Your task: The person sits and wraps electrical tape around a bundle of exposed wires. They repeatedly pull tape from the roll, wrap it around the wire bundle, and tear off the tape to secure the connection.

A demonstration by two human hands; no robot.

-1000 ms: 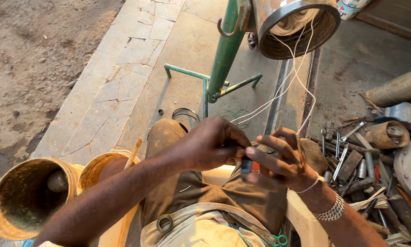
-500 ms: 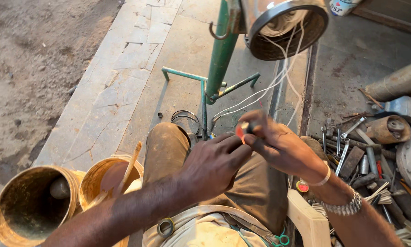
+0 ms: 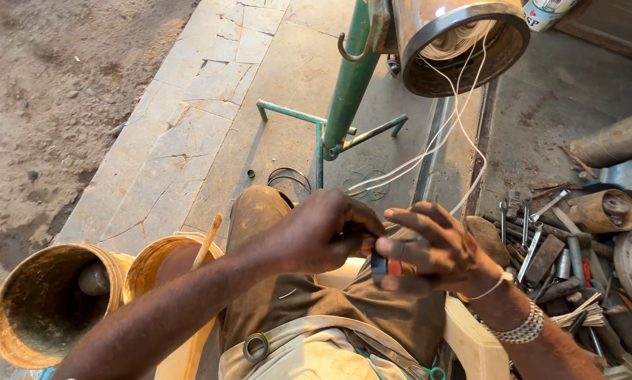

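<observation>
- Tape roll [image 3: 385, 266] pinched in right hand [image 3: 439, 250], fingers half spread.
- Left hand [image 3: 326, 231] curled, touching it from 9 o'clock.
- Wires [image 3: 428, 151] at 12 o'clock; buckets [image 3: 55, 302] at 8.

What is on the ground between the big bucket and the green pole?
In the head view, between the big bucket and green pole sits a smaller bucket holding a stick, then bare pavement.

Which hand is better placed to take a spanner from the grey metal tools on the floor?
Probably the right hand: the pile of grey metal tools lies just beside it, though it pinches a small black and red object. The left hand is farther.
</observation>
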